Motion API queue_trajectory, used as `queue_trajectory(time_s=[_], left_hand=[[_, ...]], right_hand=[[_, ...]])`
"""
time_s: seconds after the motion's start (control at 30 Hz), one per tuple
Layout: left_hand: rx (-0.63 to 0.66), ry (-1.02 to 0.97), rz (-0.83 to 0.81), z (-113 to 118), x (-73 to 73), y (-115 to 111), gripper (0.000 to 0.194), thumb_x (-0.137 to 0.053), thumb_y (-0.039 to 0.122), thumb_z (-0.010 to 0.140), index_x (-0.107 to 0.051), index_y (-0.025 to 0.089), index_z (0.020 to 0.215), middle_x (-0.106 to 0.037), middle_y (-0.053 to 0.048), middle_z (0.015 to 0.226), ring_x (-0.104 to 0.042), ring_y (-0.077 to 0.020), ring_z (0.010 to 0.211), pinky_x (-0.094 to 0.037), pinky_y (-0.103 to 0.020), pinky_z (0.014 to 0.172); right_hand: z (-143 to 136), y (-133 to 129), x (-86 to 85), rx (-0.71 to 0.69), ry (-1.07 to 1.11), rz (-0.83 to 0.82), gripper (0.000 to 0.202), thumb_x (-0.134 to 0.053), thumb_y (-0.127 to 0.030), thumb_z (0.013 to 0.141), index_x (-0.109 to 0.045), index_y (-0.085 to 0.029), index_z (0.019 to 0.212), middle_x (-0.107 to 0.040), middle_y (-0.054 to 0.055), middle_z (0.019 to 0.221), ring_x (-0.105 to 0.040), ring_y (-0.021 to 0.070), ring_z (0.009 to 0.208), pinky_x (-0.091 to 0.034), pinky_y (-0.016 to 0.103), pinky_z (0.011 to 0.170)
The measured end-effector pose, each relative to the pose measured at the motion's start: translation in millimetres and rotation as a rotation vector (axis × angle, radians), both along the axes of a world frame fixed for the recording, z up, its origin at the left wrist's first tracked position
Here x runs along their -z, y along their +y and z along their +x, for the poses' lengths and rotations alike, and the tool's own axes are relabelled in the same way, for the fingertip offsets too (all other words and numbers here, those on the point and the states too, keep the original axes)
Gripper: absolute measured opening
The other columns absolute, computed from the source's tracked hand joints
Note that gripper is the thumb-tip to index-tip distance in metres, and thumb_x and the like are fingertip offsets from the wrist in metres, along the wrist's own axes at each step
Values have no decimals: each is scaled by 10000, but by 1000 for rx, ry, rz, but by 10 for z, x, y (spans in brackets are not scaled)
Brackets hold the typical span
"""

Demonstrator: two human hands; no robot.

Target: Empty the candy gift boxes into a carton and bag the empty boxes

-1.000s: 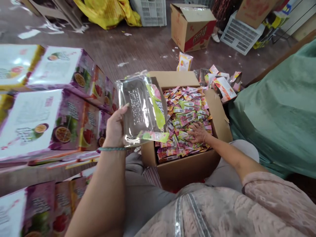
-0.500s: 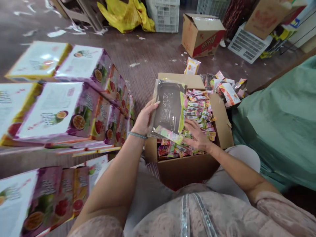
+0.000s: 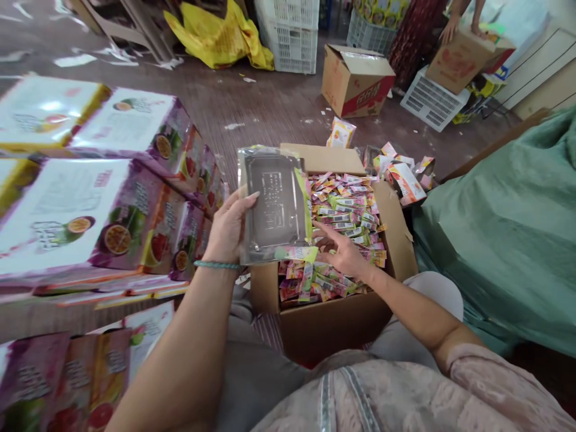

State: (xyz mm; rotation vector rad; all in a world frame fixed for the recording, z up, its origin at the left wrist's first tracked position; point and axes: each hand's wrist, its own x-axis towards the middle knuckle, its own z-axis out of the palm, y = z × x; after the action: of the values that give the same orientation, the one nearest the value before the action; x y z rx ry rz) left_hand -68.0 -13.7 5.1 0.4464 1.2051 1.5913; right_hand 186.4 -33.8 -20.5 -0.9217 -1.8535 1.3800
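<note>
Nearest us, our lap in a pink patterned top and grey trousers carries an open brown cardboard box (image 3: 333, 318) filled with small, brightly printed pink, green and yellow sachets (image 3: 346, 210). Our left hand (image 3: 229, 231) is closed on the left edge of a clear, shiny plastic pouch with a green printed strip (image 3: 274, 207), thumb across its front, holding it upright over the box's left rim. A teal beaded bracelet (image 3: 218, 264) circles that wrist. Our right hand (image 3: 344, 255) lies on top of the sachets with its fingers spread and gripping nothing, fingertips just beside the pouch's lower right corner. To our left stand stacks of purple and white printed cartons with fruit pictures (image 3: 112, 204), and to our right lies a green cloth cover (image 3: 495, 234). Beyond the box, loose orange and white packets (image 3: 400, 174) are scattered on the brown floor. Farther off sit a half-open red and brown carton (image 3: 357, 81), white plastic crates (image 3: 290, 33) and a crumpled yellow plastic bag (image 3: 220, 36). At the far right, another person's hands (image 3: 463, 24) rest on a tilted brown carton (image 3: 459, 60).
</note>
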Motion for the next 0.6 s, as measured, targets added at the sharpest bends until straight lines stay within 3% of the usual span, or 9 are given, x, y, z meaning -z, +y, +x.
queue_trajectory(time_s=[0.07,0.13,0.23,0.3,0.37,0.43,0.53,0.6], left_hand=[[66,-21,5,52,-2,3,434,-861,279,614,-791,196,1035,-782,-27,894,-715,-188,825,-582,-246,683],[98,-59,-9,109,-9,2,401,-857,274,632,-779,181,1014,-770,-39,870,-712,-188,806,-577,-249,679],[85,-74,-28,157,-21,0,365,-853,284,651,-773,179,992,-758,-36,843,-698,-188,769,-572,-259,665],[69,-56,-18,155,-22,4,380,-861,287,640,-780,184,996,-764,-30,871,-692,-179,775,-571,-254,677],[66,-42,-5,137,-10,12,405,-874,289,613,-788,182,994,-772,-33,903,-688,-172,790,-564,-243,688],[64,-19,11,120,16,20,430,-885,305,606,-795,185,1009,-777,-35,924,-686,-171,807,-554,-238,697],[48,31,35,122,58,31,431,-879,322,625,-793,189,1027,-776,-36,924,-686,-178,826,-543,-244,708],[28,28,39,145,70,38,411,-869,313,632,-790,187,1016,-769,-33,910,-681,-173,813,-543,-244,705]], right_hand=[[-60,18,-30,-67,32,-100,617,-856,-487,819,-710,-267,1378,-741,72,1221,-674,183,913,-585,334,841],[-124,13,-28,-61,78,-185,422,-843,-532,822,-800,-218,1101,-748,47,976,-660,183,856,-573,326,818],[-142,-9,-36,41,131,-306,339,-803,-526,857,-753,-195,803,-651,9,738,-575,142,688,-525,275,679],[-93,-13,-93,10,161,-406,273,-825,-464,834,-776,-211,923,-674,10,809,-559,131,691,-506,247,640],[-25,-2,-189,-134,200,-524,438,-868,-396,777,-767,-258,1180,-711,16,964,-592,136,774,-524,237,676],[26,17,-279,-288,172,-579,582,-887,-350,750,-736,-286,1309,-711,21,1080,-607,138,850,-535,239,744],[31,38,-304,-341,50,-447,421,-894,-375,771,-819,-253,1167,-700,24,1071,-581,130,868,-507,247,794],[-8,32,-237,-229,22,-318,291,-873,-436,804,-859,-238,1017,-691,22,953,-564,139,844,-497,277,813]])
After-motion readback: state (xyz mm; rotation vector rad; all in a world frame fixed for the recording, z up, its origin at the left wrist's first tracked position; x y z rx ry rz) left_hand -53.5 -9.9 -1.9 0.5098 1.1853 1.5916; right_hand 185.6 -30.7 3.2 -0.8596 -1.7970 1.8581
